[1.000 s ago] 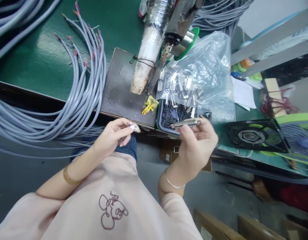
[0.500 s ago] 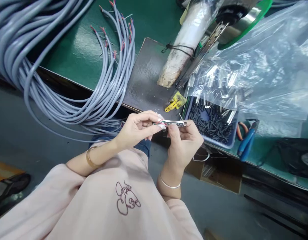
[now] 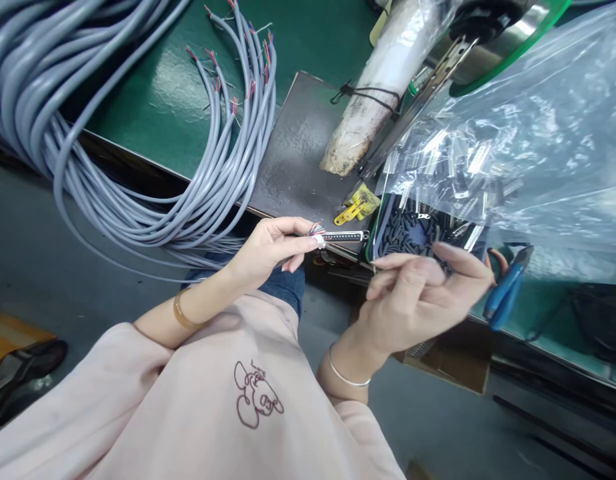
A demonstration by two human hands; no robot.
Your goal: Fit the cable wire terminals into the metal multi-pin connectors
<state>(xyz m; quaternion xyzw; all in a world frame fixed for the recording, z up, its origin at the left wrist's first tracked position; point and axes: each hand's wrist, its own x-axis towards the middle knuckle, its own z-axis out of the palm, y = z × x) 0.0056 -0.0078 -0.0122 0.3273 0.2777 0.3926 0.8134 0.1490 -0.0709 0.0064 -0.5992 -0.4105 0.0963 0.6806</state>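
Observation:
My left hand (image 3: 283,247) is closed, pinching a D-sub connector (image 3: 345,236) at its left end together with a fan of thin coloured wires (image 3: 317,229). The connector is a long metal piece with a dark row of contacts. It points right, just beyond the bench edge. Over the near side of a blue bin (image 3: 383,207), my right hand (image 3: 418,293) has its fingers bent and blurred by motion. Whether anything sits between those fingers I cannot make out. Short black tubes (image 3: 405,233) fill the bin, partly hidden behind the right hand.
A large bundle of grey cables (image 3: 188,200) with stripped ends lies at the left. Behind the hands are a soldering stand arm (image 3: 418,113), a wrapped white roll (image 3: 368,93) and a yellow tag (image 3: 353,208). Plastic bags (image 3: 538,133) and blue-handled pliers (image 3: 505,293) are at the right.
My right hand has let go of the connector and moved right to the bin of black tubes. My left hand still holds the connector and wires.

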